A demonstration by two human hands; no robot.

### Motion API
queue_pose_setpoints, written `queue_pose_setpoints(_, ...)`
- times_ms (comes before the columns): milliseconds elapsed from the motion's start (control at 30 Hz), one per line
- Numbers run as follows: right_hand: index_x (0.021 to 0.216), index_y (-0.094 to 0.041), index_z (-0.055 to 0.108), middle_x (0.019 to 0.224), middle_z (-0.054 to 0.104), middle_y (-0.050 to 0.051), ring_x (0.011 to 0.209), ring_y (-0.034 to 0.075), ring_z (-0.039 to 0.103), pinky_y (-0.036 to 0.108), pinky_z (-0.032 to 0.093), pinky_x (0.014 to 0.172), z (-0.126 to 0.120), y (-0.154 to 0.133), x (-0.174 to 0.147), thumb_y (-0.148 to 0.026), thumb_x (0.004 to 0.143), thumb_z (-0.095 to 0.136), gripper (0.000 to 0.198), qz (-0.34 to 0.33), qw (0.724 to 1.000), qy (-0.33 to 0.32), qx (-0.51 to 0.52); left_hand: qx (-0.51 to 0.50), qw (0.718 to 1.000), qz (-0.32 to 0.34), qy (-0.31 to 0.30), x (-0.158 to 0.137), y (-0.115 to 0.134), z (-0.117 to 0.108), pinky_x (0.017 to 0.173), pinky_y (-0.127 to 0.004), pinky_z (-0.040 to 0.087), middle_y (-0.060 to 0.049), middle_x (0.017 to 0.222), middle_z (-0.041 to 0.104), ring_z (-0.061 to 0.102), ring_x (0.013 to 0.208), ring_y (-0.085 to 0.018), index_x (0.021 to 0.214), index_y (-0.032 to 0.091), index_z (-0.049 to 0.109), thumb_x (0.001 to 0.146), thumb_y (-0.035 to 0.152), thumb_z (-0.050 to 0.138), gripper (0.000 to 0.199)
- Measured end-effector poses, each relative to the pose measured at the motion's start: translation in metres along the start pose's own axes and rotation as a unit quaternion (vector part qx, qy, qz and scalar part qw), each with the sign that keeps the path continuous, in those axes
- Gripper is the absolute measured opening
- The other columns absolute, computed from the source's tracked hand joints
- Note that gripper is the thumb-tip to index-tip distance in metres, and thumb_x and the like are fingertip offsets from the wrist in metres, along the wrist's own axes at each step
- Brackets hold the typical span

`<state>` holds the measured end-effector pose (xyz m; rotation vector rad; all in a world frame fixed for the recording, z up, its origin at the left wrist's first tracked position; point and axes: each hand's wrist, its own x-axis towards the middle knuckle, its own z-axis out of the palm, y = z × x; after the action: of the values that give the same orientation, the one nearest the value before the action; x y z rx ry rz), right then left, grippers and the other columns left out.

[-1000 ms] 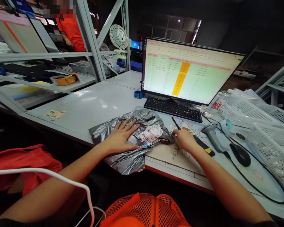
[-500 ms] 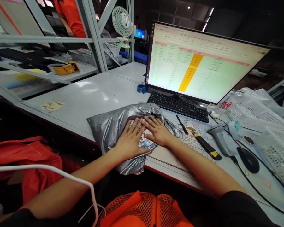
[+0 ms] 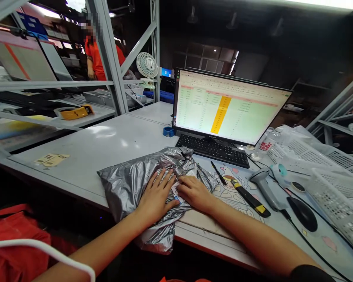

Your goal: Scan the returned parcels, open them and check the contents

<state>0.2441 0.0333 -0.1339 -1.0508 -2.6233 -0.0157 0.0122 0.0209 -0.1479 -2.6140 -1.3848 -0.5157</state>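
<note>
A crumpled silver-grey plastic mailing bag (image 3: 126, 182) lies across the front edge of the desk, one corner hanging over. Part of a white shipping label (image 3: 175, 190) with a barcode shows on it between my hands. My left hand (image 3: 156, 194) rests flat on the bag, fingers stretched out and slightly apart, thumb towards the label. My right hand (image 3: 195, 192) is on the bag at the label's right side, with its fingers bent and drawn together against the plastic. Its fingertips are partly hidden.
Right of the bag lie a black pen (image 3: 218, 173), a box cutter (image 3: 251, 199), a barcode scanner (image 3: 266, 190) and a mouse (image 3: 302, 213). Behind stand a keyboard (image 3: 211, 150) and monitor (image 3: 223, 107). White plastic baskets (image 3: 335, 196) line the right. A person in red (image 3: 98, 58) stands beyond the frame.
My right hand's fingers have gone from spread flat to bent and drawn in. The left hand stays flat on the bag. The camera view has tilted upward.
</note>
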Motion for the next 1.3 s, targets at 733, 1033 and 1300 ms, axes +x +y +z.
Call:
queue_pose_setpoints(733,0.164,-0.035,0.042,0.176,0.021,0.001,0.164,0.037,0.013,0.063,0.018,0.131,-0.03,-0.03,-0.046,-0.057,0.106,0.049,0.062,0.085,0.982,-0.159,0.047,-0.028,0.997,0.013,-0.068,-0.006,-0.002,-0.007,0.134,-0.052,-0.002,-0.006,0.178,0.013,-0.002,0.165,-0.033,0.17,0.021,0.028,0.096,0.071,0.054,0.094)
queue_pose_setpoints(1033,0.167,-0.03,0.035,0.169,0.039,0.018,0.153,0.042,0.039,0.066,0.035,0.12,-0.041,-0.032,-0.034,-0.073,0.099,0.051,0.083,0.156,0.973,-0.171,0.014,-0.02,0.996,-0.002,-0.081,-0.007,0.001,-0.009,0.134,-0.054,-0.004,-0.007,0.178,0.011,-0.002,0.165,-0.034,0.169,0.016,0.028,0.095,0.074,0.054,0.097)
queue_pose_setpoints(1300,0.163,-0.034,0.045,0.163,0.044,0.021,0.147,0.047,0.043,0.07,0.037,0.113,-0.041,-0.037,-0.017,-0.077,0.098,0.049,0.078,0.175,0.967,-0.186,-0.018,-0.009,0.997,0.009,-0.072,-0.008,0.001,-0.007,0.133,-0.057,-0.005,-0.01,0.178,0.011,-0.005,0.165,-0.035,0.169,0.014,0.026,0.095,0.072,0.055,0.098)
